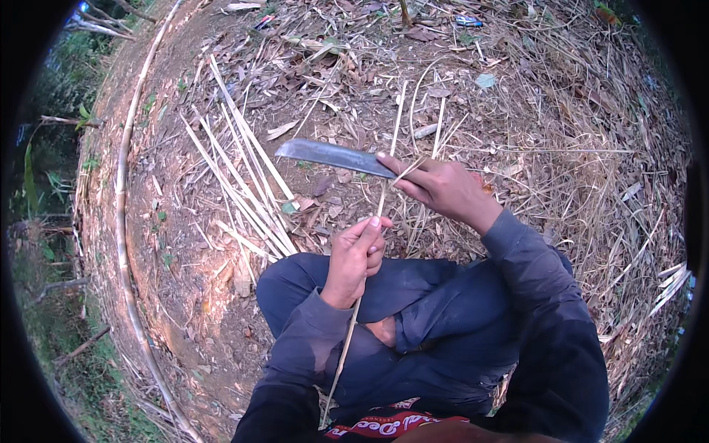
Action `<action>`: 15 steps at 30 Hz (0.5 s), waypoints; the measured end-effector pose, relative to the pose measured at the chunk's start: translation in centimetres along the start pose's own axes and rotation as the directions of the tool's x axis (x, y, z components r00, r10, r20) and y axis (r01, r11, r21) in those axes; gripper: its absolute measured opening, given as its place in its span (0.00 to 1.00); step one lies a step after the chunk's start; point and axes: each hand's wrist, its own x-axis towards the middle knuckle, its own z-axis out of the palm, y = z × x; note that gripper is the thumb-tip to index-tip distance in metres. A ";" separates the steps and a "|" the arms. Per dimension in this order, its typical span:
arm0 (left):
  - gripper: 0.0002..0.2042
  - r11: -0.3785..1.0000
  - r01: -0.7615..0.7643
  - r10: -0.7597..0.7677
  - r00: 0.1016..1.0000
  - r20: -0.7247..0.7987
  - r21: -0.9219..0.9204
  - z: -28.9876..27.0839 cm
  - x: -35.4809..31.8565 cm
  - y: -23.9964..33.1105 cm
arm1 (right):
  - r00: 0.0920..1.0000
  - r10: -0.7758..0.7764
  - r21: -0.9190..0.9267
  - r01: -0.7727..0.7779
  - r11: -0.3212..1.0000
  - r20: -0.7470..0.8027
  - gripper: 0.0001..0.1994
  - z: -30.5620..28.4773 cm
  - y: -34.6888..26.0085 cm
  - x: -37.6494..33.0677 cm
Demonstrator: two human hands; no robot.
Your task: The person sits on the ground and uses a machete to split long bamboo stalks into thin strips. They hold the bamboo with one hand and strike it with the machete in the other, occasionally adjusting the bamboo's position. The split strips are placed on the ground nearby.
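My left hand is closed around a long, thin bamboo strip, pinching it between thumb and fingers above my crossed legs. The strip runs from near my lap up past the blade and away from me. My right hand grips a machete, its handle hidden in the fist. Its broad dark blade points left and lies across the strip just beyond my left hand. A thin curled sliver shows where blade and strip meet, beside my right fingers.
Several pale split strips lie in a loose bundle on the ground to the left. Beyond them a long bamboo pole curves along the slope edge. Dry shavings and leaves cover the ground at right. More cut pieces sit far right.
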 end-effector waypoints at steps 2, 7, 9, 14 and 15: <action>0.11 1.000 0.001 -0.001 1.000 -0.023 -0.005 -0.7 0.4 -0.5 | 0.985 -0.067 -0.025 0.072 0.997 0.161 0.29 -0.2 -2.6 -1.1; 0.10 0.999 -0.022 0.024 0.998 -0.064 0.043 -0.4 0.6 -0.9 | 0.975 -0.116 -0.117 0.140 0.983 0.191 0.28 0.0 -2.2 -1.5; 0.10 0.992 -0.093 0.098 0.994 -0.055 0.090 0.1 1.5 -0.1 | 0.981 -0.186 -0.117 0.191 0.974 0.059 0.27 0.3 -0.8 -0.6; 0.12 0.990 0.015 -0.014 1.000 -0.007 0.141 -0.7 0.5 -1.7 | 0.963 0.261 -0.073 -0.265 0.961 -0.058 0.24 -0.3 5.7 0.7; 0.12 0.992 0.017 -0.019 1.000 0.014 0.129 -0.6 0.7 -1.6 | 0.929 0.350 0.019 -0.351 0.936 -0.117 0.24 -1.0 7.0 0.6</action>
